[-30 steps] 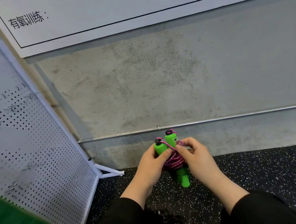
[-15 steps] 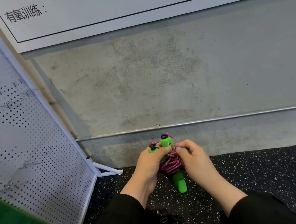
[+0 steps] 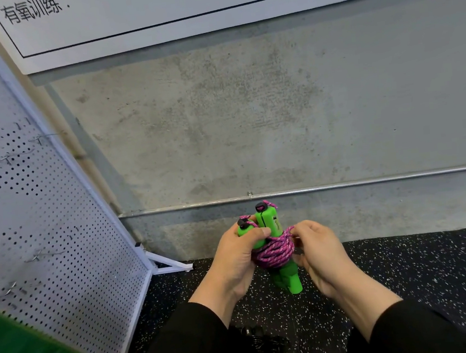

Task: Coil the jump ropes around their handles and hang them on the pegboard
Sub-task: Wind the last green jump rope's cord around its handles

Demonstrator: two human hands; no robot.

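- green handles [image 3: 268,224] wound with pink rope [image 3: 274,251], held upright above the speckled floor [image 3: 408,267]
- left hand [image 3: 236,258] grips the handles
- right hand [image 3: 317,249] pinches the rope
- white pegboard [image 3: 44,225] stands left

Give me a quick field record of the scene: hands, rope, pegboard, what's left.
left hand: grips the green handles, held together upright
right hand: pinches the pink rope at the coil's right side
rope: wound around the middle of the handles, in a thick bundle
pegboard: left of the hands, leaning, wire hooks bare
left to do: hang the rope on a hook
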